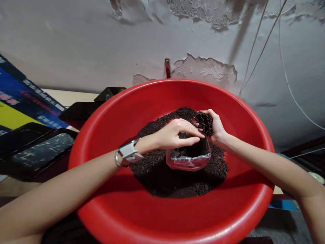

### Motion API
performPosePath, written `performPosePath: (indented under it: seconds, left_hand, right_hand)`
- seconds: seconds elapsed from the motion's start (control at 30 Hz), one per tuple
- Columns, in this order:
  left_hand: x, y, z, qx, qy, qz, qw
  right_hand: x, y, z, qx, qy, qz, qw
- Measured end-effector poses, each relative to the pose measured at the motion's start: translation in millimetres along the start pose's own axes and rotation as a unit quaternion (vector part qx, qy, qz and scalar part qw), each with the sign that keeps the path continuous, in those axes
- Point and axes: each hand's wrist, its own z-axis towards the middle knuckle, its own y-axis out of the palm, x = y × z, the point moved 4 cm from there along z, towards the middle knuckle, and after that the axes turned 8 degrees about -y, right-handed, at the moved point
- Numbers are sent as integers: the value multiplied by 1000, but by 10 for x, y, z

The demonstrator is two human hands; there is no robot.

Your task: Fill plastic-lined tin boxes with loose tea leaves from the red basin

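Note:
A big red plastic basin (142, 210) holds a heap of dark loose tea leaves (167, 179). A small clear plastic bag (189, 159) partly filled with the leaves stands in the heap. My left hand (177, 134), with a white watch (129, 153) on the wrist, grips the bag's open rim. My right hand (214, 127) is cupped around a handful of tea leaves (204, 122) right above the bag's mouth, touching the left fingertips.
Black trays (38, 149) lie to the left of the basin, beside a colourful printed board (20, 105). A peeling grey wall (101, 40) rises behind, with thin cables (261, 44) hanging at the right. A red post (167, 68) stands behind the basin.

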Motion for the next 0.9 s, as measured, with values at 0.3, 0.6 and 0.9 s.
performPosePath:
  seconds: [0.3, 0.6, 0.9]
  left_hand:
    - [-384, -244, 36, 117, -253, 137, 950]
    - [-674, 9, 23, -107, -308, 269, 906]
    - [-681, -10, 16, -99, -310, 255, 911]
  right_hand:
    - [86, 46, -70, -34, 9, -53, 998]
    - [179, 103, -145, -108, -151, -206, 961]
    - [167, 99, -157, -90, -133, -192, 968]
